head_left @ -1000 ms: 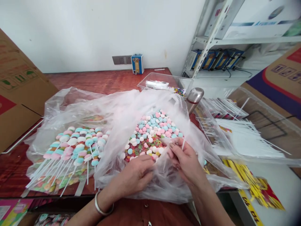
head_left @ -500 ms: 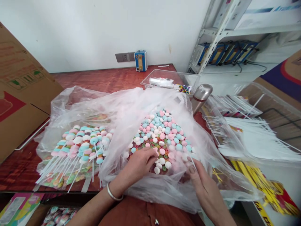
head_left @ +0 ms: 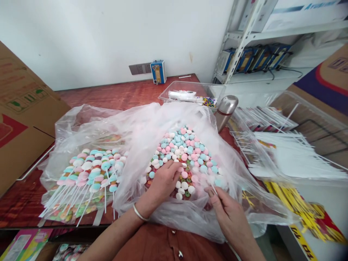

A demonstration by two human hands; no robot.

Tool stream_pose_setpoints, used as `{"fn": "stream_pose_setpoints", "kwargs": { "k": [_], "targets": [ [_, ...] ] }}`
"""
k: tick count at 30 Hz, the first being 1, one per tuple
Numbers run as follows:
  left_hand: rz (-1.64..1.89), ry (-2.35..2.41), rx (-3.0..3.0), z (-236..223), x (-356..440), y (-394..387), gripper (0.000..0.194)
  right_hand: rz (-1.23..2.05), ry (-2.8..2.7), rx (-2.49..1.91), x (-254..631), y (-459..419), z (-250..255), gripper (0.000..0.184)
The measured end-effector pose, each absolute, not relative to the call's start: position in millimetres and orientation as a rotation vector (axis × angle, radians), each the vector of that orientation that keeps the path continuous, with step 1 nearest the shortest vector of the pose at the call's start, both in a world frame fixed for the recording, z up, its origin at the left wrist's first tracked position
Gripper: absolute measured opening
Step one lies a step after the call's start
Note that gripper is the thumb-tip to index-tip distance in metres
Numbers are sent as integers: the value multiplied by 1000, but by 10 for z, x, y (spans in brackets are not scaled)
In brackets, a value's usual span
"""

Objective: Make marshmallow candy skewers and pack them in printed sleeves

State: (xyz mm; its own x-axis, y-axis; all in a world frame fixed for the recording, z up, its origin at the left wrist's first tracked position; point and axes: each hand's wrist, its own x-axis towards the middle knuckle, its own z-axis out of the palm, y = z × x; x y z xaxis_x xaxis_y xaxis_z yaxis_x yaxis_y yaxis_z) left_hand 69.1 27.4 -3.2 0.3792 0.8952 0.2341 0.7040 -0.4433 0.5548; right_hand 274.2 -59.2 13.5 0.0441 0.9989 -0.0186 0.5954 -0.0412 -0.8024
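My left hand [head_left: 166, 177], with a bracelet on its wrist, is over the pile of round pastel candies [head_left: 187, 148]. Its thumb and fingers close on a candy [head_left: 184, 165]; fingers partly hide it. In my right hand [head_left: 227, 204] a thin white stick [head_left: 214, 188] is pinched between thumb and fingers, at the right edge of the pile. The pile lies in an opened clear plastic bag [head_left: 187, 214], with colourful ring candies [head_left: 188, 170] showing among the discs. Finished-looking candy skewers [head_left: 92, 168] on white sticks lie to the left on plastic.
Cardboard boxes [head_left: 24, 105] stand at the left and right. A steel flask [head_left: 227, 110] and a clear tray [head_left: 195, 88] sit behind the bag. On the right, a bin holds white sticks [head_left: 288, 154], with yellow ties [head_left: 292, 203] below. A blue device [head_left: 158, 72] stands by the wall.
My left hand has moved slightly up the pile and now has a candy at its fingertips. My right hand, with the stick, has shifted a little left. The view has turned slightly.
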Motion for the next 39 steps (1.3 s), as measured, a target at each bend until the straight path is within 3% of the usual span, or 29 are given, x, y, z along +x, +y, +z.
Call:
{"fn": "stream_pose_setpoints", "kwargs": {
  "k": [7, 15, 20, 25, 39],
  "targets": [
    [612, 1145, 2424, -156, 787, 195, 33, 876, -1624, -1647, 2714, -604, 88, 39],
    [538, 1206, 2354, -165, 771, 168, 28, 862, -1556, -1741, 2703, -623, 52, 44],
    [811, 1301, 1761, -165, 777, 264, 17, 991, -1738, -1672, 2622, -665, 13, 50],
    [942, 1171, 1032, -118, 781, 282, 31, 1026, -1794, -1576, 2502, -641, 104, 46],
    [970, 1170, 904, -92, 767, 196, 42, 1129, -1797, -1567, 2432, -597, 169, 46]
  ]
}}
